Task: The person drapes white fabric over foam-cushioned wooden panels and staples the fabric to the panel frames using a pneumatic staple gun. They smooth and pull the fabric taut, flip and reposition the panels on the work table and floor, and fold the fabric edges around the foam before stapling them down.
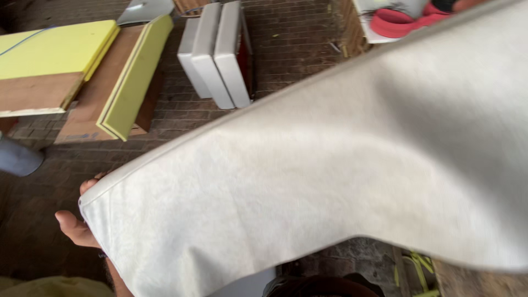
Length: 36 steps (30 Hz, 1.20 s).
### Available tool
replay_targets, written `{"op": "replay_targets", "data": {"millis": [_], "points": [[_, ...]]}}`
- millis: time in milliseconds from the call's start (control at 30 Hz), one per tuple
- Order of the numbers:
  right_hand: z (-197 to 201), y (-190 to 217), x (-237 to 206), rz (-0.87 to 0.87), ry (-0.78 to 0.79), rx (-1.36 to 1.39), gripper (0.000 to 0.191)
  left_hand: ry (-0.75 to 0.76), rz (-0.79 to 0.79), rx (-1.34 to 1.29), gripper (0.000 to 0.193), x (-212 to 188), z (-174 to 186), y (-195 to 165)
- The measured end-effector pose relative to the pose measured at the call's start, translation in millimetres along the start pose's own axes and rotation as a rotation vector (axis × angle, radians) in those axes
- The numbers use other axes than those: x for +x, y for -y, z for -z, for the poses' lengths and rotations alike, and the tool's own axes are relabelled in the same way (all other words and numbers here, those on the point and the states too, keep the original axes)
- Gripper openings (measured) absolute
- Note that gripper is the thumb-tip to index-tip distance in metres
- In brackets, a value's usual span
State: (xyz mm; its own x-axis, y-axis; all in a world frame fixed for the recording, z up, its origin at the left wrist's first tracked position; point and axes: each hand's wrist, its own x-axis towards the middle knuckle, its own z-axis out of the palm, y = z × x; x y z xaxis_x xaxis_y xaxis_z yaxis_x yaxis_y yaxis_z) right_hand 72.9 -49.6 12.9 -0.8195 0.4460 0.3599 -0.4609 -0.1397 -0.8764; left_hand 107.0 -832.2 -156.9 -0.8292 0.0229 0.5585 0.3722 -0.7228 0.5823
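White fabric, the cushion cover (330,181) fills the centre and right of the frame; it looks soft and light. The left hand (80,217) grips its piped corner at lower left, probably the firmest hold. The right hand is hidden.

No packages, labels, signs or screens show anywhere in the head view.
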Motion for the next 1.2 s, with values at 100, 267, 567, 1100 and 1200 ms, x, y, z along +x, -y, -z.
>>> {"op": "replay_targets", "data": {"millis": [100, 267, 567, 1100, 1200], "points": [[-22, -59, 33, -0.073, 0.045, 0.041, 0.076, -0.071, -0.037, 0.079, 0.074, 10, 29, -11], [-35, -164, 115, -0.301, 0.1, 0.069, 0.075, -0.255, 0.045, 0.331, 0.079, 34, 53, 13], [38, -421, 181, -0.89, 0.216, 0.073, 0.074, -0.388, 0.408, 0.359, 0.081, 178, 100, 163], [61, -524, 158, -0.925, 0.171, 0.234, 0.063, -0.442, 0.681, 0.385, 0.072, 269, 223, 340], [35, -557, 138, -0.878, 0.188, 0.284, 0.05, -0.477, 0.702, 0.418, 0.068, 280, 262, 368]]}}
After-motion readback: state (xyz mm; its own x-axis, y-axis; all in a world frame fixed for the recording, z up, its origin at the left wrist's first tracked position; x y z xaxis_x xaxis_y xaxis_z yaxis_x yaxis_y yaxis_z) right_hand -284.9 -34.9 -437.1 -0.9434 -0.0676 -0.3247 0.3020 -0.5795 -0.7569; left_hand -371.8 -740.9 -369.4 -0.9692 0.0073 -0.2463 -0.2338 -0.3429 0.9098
